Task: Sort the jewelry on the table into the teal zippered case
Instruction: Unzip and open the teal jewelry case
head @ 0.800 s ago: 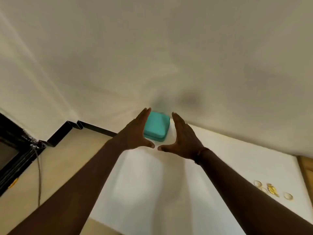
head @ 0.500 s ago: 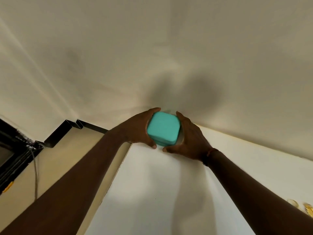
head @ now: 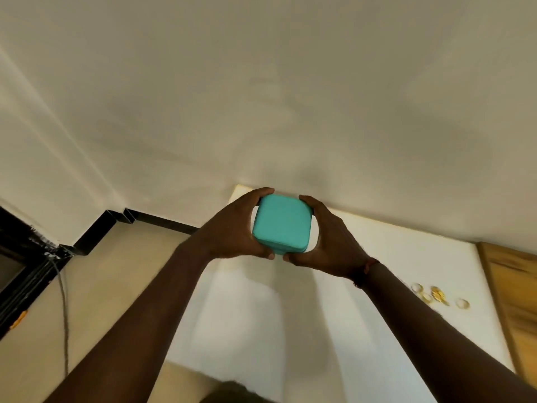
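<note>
- Gripping the teal case at the centre of the frame, your left hand wraps its left side and your right hand its right. The fingers of both curl over the far edge and both thumbs press the near lower edge, so each hand is grasping it.
- The case hangs over the far end of the white table, close to the wall. It looks lifted off the top, though its underside is hidden.
- Expect it to be light and stiff-shelled. The skin looks smooth and the corners rounded, so it may slide under a loose hold. Your two-sided grip suits carrying it.
- The lid appears closed, with a seam running round the lower side. The zip pull is not visible. You will probably need one hand on the base while the other finds the pull.
- The jewelry, small gold pieces and rings, lies at the right of the frame, well apart from the case. Treat the pieces as light, hard and apt to roll, and pinch them one at a time.
</note>
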